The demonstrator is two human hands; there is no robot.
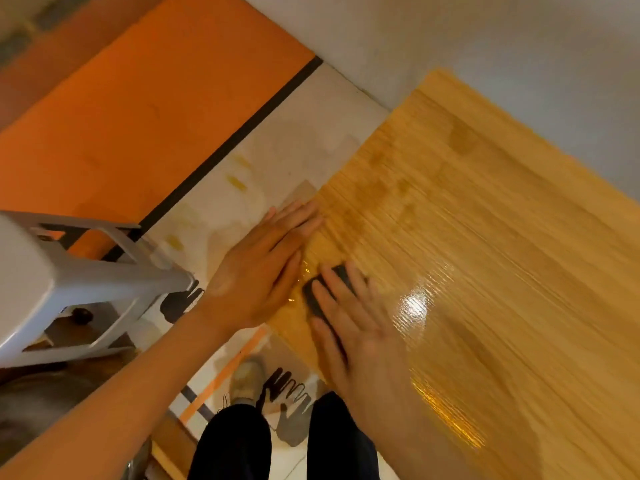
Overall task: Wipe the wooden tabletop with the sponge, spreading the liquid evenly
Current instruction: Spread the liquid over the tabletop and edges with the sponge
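Observation:
The wooden tabletop (485, 220) fills the right half of the head view, its grain running away from me, with a wet glossy patch near its near-left corner. A dark sponge (320, 291) lies on that wet corner, mostly covered by my right hand (356, 327), whose fingers press down on it. My left hand (263, 265) rests flat and empty on the tabletop's left edge, just left of the sponge, fingers spread.
A grey plastic stool (69, 282) stands at the left, close to my left forearm. Below the table edge are the pale floor (277, 150) with stains, an orange area (138, 116), my dark trouser legs and one shoe (246, 379).

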